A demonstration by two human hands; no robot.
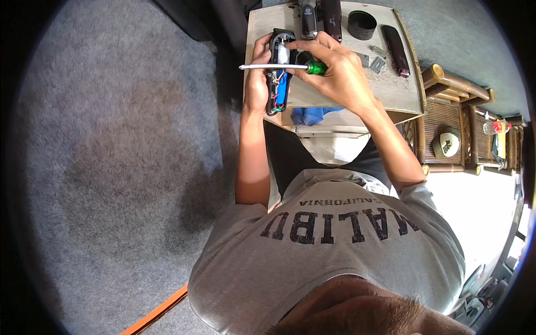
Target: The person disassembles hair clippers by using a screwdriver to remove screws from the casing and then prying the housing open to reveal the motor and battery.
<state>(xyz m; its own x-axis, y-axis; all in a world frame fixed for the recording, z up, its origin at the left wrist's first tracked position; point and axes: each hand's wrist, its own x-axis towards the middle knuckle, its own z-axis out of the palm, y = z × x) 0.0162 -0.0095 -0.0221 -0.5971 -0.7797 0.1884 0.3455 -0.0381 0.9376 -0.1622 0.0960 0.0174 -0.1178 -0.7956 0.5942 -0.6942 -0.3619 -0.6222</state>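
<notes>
Now, left hand (pixel 257 84) gripping opened clipper (pixel 279 72) (wires exposed), right hand (pixel 338 75) holding screwdriver (pixel 285 67) across it

Grey short-sleeved T-shirt with dark block lettering

Opened black clipper (pixel 277 72) (wires exposed), green-handled screwdriver (pixel 279 66)

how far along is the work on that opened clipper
Done: the clipper body is open, its blue battery and wires exposed, and a dark cover piece plus small metal parts lie on the table. In hand: the left hand holds the body while the right hand holds a green-handled screwdriver across it. Left: the removed parts are not yet back on.
</notes>
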